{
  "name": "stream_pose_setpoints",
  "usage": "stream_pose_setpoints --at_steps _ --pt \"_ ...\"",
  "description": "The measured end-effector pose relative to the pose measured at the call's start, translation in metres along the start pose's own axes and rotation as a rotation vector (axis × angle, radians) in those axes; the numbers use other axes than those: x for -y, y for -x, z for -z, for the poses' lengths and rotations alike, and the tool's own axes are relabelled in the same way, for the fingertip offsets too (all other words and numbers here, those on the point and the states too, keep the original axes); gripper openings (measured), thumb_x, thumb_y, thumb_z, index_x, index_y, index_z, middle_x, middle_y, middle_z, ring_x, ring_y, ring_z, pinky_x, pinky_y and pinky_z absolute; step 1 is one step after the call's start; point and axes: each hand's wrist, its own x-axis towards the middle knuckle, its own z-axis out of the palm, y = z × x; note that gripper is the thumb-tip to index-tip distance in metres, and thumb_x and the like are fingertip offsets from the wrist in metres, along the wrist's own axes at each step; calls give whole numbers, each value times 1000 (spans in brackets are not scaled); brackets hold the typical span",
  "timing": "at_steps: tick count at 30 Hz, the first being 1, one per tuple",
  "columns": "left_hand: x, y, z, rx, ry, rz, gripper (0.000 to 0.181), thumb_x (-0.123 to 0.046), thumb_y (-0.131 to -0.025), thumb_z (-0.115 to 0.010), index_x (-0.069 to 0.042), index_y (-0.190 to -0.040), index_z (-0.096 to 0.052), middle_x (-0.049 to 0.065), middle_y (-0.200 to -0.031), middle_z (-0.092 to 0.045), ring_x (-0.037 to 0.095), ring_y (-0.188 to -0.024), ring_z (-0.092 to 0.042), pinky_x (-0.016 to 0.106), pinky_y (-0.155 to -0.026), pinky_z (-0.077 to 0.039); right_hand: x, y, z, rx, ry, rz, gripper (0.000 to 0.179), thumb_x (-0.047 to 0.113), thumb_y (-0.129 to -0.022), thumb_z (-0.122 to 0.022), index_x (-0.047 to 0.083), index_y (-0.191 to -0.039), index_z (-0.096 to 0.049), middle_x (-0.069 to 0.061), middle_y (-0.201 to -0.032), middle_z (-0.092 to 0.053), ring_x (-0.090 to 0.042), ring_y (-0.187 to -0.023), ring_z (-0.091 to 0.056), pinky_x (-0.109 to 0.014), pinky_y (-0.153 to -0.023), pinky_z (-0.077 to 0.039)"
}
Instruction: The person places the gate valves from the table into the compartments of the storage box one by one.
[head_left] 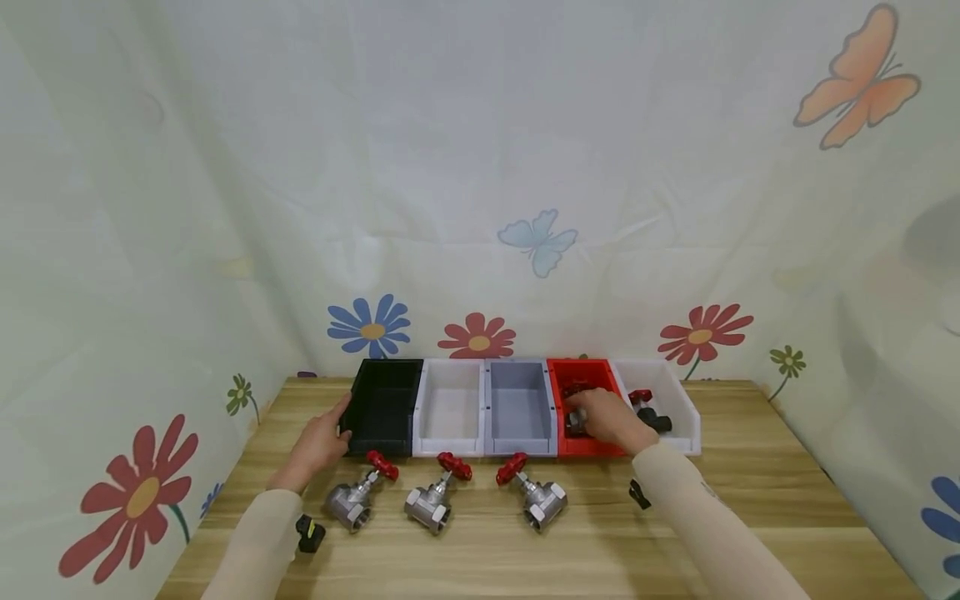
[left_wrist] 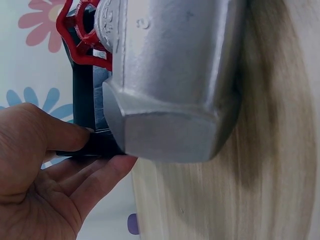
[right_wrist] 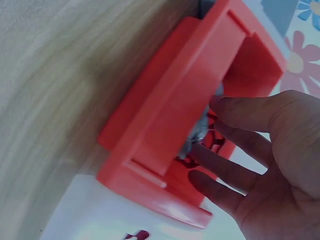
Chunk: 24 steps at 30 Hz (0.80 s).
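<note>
At the left end of the row of bins, my left hand (head_left: 320, 443) pinches the side of the black bin (head_left: 384, 446), thumb (left_wrist: 70, 137) on the rim and fingers outside. My right hand (head_left: 609, 417) reaches down into the red bin (head_left: 592, 448). There its thumb and fingers hold a metal valve (head_left: 576, 422) with a red handwheel, partly hidden by the hand and the bin's wall. Three silver valves with red handwheels lie on the table in front: a left one (head_left: 351, 504), a middle one (head_left: 429, 506) and a right one (head_left: 543, 502).
Between the black and red bins stand a white bin (head_left: 450, 446) and a grey bin (head_left: 521, 447). A right-hand white bin (head_left: 693, 442) contains a dark fitting (head_left: 656, 419) and a red handwheel (head_left: 640, 396). Behind the wooden table (head_left: 480, 567) hangs a flowered curtain (head_left: 450, 167).
</note>
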Motion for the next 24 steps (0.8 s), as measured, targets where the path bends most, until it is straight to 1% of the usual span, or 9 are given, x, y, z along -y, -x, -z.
stream_pose_setpoints --at_steps 4,7,9,13,17,20,24 --pt "1 0 -1 -1 -7 3 70 -4 -88 -61 4 -150 -32 36 -101 -66 30 -76 -60 56 -84 -50 5 5 7 -31 31 66 40 3 -85 -69 11 -125 -68 -7 -125 -68 -28 -117 -61 -49 -102 -47" --pt "0 0 -1 5 -7 6 70 -4 -88 -61 4 -151 -31 35 -100 -66 29 -75 -59 55 -83 -50 11 10 14 -45 51 92 40 6 -87 -69 10 -126 -67 -10 -130 -65 -30 -121 -60 -49 -102 -47" --pt "0 1 -1 11 -6 8 70 -4 -88 -61 4 -151 -31 33 -96 -67 28 -73 -58 54 -83 -50 15 14 21 -51 57 94 40 8 -87 -70 11 -127 -66 -10 -132 -63 -30 -120 -60 -49 -102 -47" --pt "-1 1 -2 21 -2 10 71 -3 -88 -61 5 -151 -31 30 -90 -68 26 -71 -55 54 -82 -50 22 20 32 -55 63 71 43 13 -87 -71 12 -129 -65 -9 -133 -62 -27 -117 -60 -48 -100 -49" --pt "0 0 -2 23 -7 10 71 -4 -88 -61 4 -151 -30 30 -89 -67 25 -69 -54 53 -80 -50 26 26 41 -62 78 52 45 19 -86 -73 14 -131 -64 -9 -134 -61 -26 -116 -60 -48 -98 -50" --pt "0 -1 -2 20 -8 12 71 -5 -88 -61 4 -151 -30 31 -90 -67 25 -68 -54 52 -78 -50 29 31 47 -78 79 57 47 20 -86 -75 15 -131 -64 -10 -134 -61 -27 -115 -60 -48 -97 -51" --pt "1 -2 -2 15 -7 7 71 -5 -88 -61 4 -151 -30 30 -89 -67 25 -67 -54 51 -77 -50 31 37 53 -108 79 85 49 20 -86 -75 13 -132 -63 -11 -133 -61 -28 -115 -61 -48 -96 -51"
